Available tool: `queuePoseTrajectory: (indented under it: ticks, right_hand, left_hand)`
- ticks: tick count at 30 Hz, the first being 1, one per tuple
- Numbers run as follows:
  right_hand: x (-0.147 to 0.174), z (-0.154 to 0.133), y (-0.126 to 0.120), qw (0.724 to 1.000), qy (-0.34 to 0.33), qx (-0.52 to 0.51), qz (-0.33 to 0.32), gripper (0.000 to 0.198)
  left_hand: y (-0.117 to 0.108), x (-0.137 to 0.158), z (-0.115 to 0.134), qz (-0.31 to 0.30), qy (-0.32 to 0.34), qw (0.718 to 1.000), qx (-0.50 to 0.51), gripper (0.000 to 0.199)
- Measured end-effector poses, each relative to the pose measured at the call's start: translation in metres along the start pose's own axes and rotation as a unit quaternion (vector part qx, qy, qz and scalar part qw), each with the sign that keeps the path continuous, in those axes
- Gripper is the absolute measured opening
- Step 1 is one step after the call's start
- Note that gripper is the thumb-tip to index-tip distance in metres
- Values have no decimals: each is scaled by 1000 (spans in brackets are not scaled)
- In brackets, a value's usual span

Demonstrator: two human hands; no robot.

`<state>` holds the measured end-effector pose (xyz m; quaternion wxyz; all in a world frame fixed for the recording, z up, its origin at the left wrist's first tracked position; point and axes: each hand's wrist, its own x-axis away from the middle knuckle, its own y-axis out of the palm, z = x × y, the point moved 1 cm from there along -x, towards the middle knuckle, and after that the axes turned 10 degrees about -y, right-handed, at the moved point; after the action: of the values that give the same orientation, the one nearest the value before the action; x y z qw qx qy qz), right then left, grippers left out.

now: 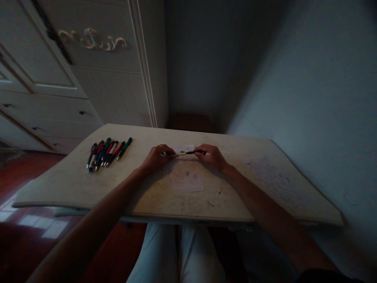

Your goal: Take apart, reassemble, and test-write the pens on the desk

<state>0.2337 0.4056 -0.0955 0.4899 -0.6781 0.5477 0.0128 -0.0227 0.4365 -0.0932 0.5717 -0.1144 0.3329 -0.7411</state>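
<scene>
Both hands meet over the middle of the table, holding a pen level between them. My left hand pinches its pale end, and a ring shows on one finger. The dark end is gripped in the fingertips of my right hand. Whether the pen is whole or in two parts I cannot tell. Beneath it lies a sheet of paper with faint lines and small dark marks. To the left of my left hand, several pens in red, green, black and other colours lie side by side.
The pale table has a curved front edge just above my legs. Blue scribbles cover its right part. A white cabinet stands behind at the left, and a bluish wall runs along the right side.
</scene>
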Motion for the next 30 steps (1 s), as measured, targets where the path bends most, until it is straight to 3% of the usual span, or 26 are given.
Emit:
queuePoseTrajectory:
  ticks: [13, 27, 30]
  right_hand:
    - [0, -3, 0, 1000, -10, -19, 1, 18]
    - [-2, -7, 13, 996, 49, -53, 50, 19]
    - [-3, -9, 14, 993, 58, -60, 79, 20]
  left_hand:
    - [0, 0, -1, 7, -13, 1000, 9, 19]
    - [-1, -4, -8, 50, 87, 995, 23, 12]
    - [0, -4, -8, 57, 89, 994, 24, 21]
